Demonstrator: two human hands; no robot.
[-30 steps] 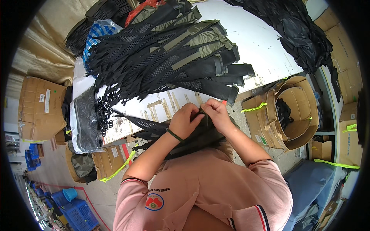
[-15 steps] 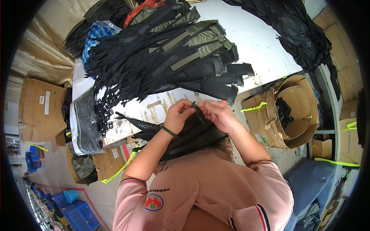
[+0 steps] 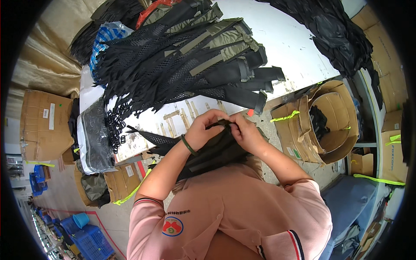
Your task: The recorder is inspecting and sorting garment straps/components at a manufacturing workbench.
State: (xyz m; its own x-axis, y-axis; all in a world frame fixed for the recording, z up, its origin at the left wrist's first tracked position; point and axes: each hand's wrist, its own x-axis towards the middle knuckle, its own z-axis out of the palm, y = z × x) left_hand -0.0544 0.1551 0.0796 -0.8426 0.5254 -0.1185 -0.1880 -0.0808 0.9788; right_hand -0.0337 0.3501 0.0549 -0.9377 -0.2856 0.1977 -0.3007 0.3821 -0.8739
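Observation:
Across my lap lies a black fabric piece (image 3: 212, 151) with a strip of mesh (image 3: 158, 140) at its left end, resting against the table edge. My left hand (image 3: 204, 129) is closed on its upper edge, thumb and fingers pinching the cloth. Right beside it, my right hand (image 3: 247, 133) grips the same edge, fingertips nearly touching those of the left. Whatever small part may be between the fingertips is hidden. Just beyond my hands, a big heap of black mesh straps (image 3: 173, 65) with olive-green pieces covers the table.
Black plastic buckles (image 3: 116, 130) lie by a clear plastic bag (image 3: 93, 141) on the white table (image 3: 286, 39). More black material (image 3: 329, 34) hangs over the far right. Open cardboard boxes stand at the right (image 3: 299, 130) and lower left (image 3: 117, 186).
My right hand has moved in toward the left, and its fingers, apart and blurred before, are now closed on the fabric edge. The left hand stays near the same place.

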